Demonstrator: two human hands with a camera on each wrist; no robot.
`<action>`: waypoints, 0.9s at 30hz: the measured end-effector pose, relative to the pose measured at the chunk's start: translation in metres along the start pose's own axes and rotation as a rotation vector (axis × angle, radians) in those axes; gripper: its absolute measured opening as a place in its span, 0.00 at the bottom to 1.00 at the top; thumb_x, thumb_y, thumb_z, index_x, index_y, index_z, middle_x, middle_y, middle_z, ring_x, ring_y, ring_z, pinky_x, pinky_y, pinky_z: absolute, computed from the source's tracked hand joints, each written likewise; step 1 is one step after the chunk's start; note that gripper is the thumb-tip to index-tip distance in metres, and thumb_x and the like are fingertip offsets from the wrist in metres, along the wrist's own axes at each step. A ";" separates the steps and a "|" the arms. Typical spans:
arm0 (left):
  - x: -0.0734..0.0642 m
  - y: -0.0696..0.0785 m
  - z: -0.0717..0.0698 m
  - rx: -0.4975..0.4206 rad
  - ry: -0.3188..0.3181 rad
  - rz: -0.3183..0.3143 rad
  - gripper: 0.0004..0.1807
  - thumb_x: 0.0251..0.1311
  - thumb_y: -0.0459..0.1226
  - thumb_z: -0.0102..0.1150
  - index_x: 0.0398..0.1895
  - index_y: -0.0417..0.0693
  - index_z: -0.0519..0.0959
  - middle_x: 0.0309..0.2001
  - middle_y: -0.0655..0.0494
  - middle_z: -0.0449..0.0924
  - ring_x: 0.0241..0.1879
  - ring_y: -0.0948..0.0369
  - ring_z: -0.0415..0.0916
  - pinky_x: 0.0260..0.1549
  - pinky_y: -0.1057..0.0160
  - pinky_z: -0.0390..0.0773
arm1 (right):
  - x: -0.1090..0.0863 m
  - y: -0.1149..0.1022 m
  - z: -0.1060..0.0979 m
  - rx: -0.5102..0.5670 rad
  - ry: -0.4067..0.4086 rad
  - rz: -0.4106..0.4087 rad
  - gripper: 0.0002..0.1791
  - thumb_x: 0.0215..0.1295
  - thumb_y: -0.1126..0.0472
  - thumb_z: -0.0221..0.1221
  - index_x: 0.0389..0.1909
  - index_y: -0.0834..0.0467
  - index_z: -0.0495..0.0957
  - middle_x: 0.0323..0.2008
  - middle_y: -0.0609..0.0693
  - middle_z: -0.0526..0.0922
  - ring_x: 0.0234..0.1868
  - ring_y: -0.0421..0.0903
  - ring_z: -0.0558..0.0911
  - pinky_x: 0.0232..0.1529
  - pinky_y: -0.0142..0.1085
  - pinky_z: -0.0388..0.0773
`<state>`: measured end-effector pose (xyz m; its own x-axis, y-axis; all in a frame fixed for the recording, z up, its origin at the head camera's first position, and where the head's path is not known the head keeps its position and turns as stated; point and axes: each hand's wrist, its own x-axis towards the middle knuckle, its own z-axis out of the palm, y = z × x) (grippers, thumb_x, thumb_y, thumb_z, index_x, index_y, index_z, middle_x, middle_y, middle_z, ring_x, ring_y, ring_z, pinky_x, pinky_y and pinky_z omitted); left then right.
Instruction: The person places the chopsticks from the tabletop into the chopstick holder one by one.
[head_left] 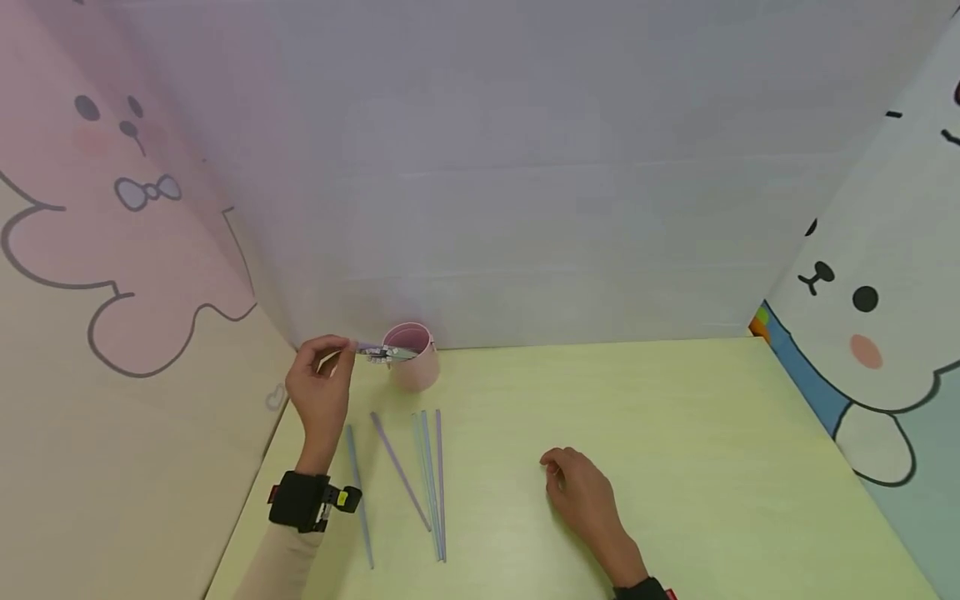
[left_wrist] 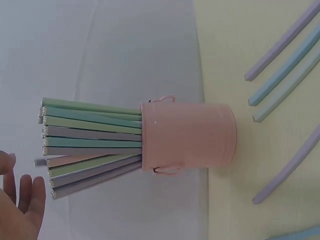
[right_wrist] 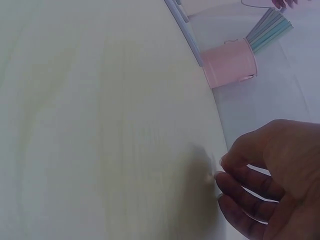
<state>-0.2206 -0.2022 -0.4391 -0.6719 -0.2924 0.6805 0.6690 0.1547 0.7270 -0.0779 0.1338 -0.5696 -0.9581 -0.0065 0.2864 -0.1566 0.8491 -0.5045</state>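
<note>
A pink bucket [left_wrist: 190, 135] stands upright at the back left of the table, with long thin pastel sticks [left_wrist: 95, 132] in green, blue, purple and pink rising from it. In the left wrist view, one stick's end reaches out past the others, towards the fingers. My left hand [head_left: 322, 383] is raised beside the stick tops; in its wrist view, the thumb and fingers are apart with nothing between them. Over the table to the right, my right hand [head_left: 585, 500] hangs with loosely curled fingers and holds nothing.
Several more sticks lie loose in front of the bucket, among them a slanted purple stick [head_left: 401, 471] and a blue stick [head_left: 360, 500] near the left forearm. A pale wall [head_left: 570, 208] borders the table's back edge, and printed panels flank both sides.
</note>
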 end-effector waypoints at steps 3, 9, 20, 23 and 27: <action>-0.009 0.000 -0.004 0.070 -0.004 -0.013 0.09 0.54 0.19 0.64 0.39 0.21 0.78 0.39 0.30 0.77 0.39 0.47 0.78 0.38 0.69 0.83 | -0.001 0.003 0.002 -0.015 0.005 -0.007 0.11 0.54 0.69 0.65 0.36 0.52 0.83 0.31 0.41 0.80 0.32 0.39 0.78 0.25 0.32 0.79; -0.046 -0.028 -0.040 0.326 -0.121 -0.268 0.15 0.55 0.29 0.69 0.46 0.35 0.81 0.44 0.41 0.80 0.38 0.57 0.80 0.30 0.78 0.81 | 0.000 0.008 0.001 -0.042 0.009 -0.017 0.12 0.51 0.68 0.67 0.36 0.52 0.82 0.34 0.44 0.81 0.35 0.44 0.79 0.28 0.35 0.81; -0.101 -0.055 -0.092 0.828 -0.563 -0.511 0.25 0.51 0.35 0.71 0.51 0.33 0.76 0.41 0.34 0.82 0.35 0.43 0.80 0.28 0.47 0.80 | 0.005 0.019 -0.004 -0.069 0.094 -0.065 0.12 0.48 0.70 0.67 0.36 0.55 0.84 0.36 0.47 0.83 0.37 0.50 0.80 0.32 0.41 0.82; -0.106 -0.056 -0.095 0.882 -0.594 -0.538 0.25 0.49 0.35 0.72 0.49 0.31 0.76 0.39 0.35 0.82 0.33 0.45 0.78 0.27 0.47 0.79 | 0.008 0.019 -0.004 -0.075 0.091 -0.080 0.12 0.49 0.69 0.67 0.36 0.55 0.84 0.36 0.48 0.83 0.37 0.50 0.80 0.33 0.42 0.81; -0.109 -0.053 -0.095 0.926 -0.613 -0.550 0.23 0.48 0.33 0.70 0.46 0.29 0.76 0.34 0.38 0.82 0.28 0.49 0.78 0.23 0.51 0.78 | 0.010 0.016 -0.004 -0.083 0.075 -0.093 0.12 0.49 0.68 0.68 0.37 0.56 0.84 0.36 0.49 0.83 0.37 0.51 0.80 0.32 0.44 0.81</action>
<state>-0.1527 -0.2683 -0.5608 -0.9968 -0.0785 0.0142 -0.0577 0.8324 0.5511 -0.0887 0.1497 -0.5716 -0.9193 -0.0500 0.3905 -0.2202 0.8875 -0.4049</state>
